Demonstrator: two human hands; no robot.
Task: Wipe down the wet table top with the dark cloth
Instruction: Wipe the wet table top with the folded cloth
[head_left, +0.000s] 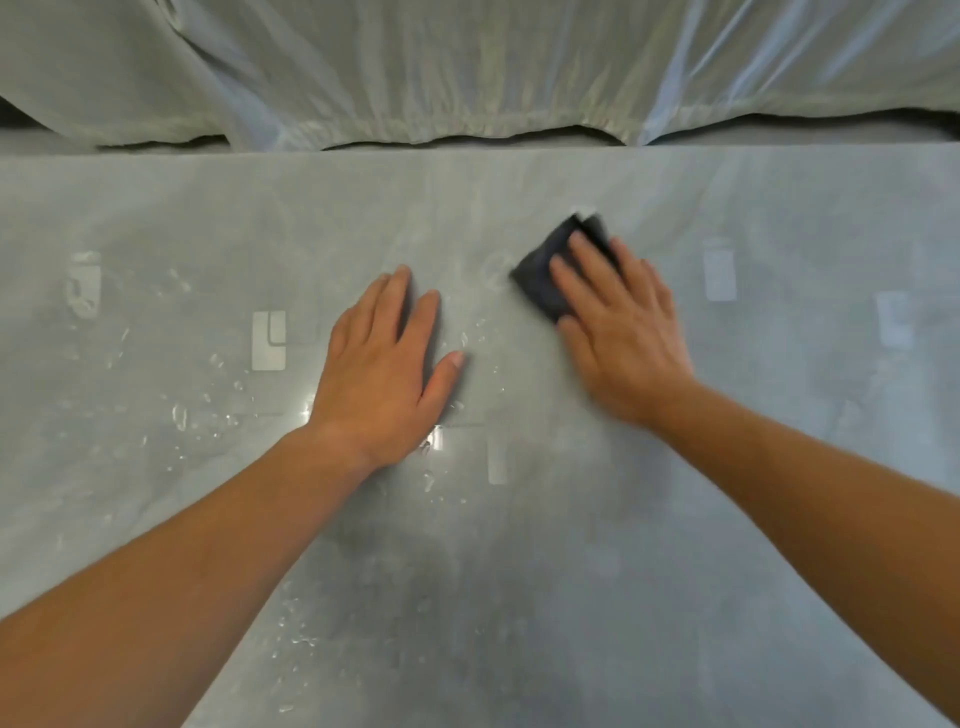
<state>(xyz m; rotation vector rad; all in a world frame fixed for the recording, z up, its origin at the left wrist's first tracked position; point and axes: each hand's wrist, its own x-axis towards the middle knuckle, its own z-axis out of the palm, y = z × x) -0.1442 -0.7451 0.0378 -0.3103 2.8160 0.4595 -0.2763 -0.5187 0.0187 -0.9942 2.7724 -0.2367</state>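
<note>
dark folded cloth (550, 280) sat just right of frame centre, upper middle, flat on the grey glossy table top (571, 597). right hand (623, 332) lay on top of it, fingers straight and spread a little, palm pressing down; nothing curled round the cloth, only its far and left corners poked out past the fingertips. that hand and the cloth looked slightly motion-blurred, so the step read as mid-wipe, a stroke across the middle band of the table. direction of the stroke: cannot tell.

left hand (384, 374) was flat on the bare table at frame centre, fingers straight and together, thumb out, holding nothing, likely bracing. it sat near the cloth but apart from it, a wet strip between them.

water droplets (179, 415) lay scattered at centre left, more under and below the left wrist, and a few at lower centre. right side of the frame looked mostly dry or smeared, hard to say.

judgement: job partly done. next move probably called for sweeping the cloth left and toward the bottom of the frame over the droplet patches, with the left hand lifted out of the way since it covered wet surface.

pale crinkled sheet (467, 67) hung across the top of the frame beyond the table edge. rectangular light reflections (268, 340) showed on the surface.
</note>
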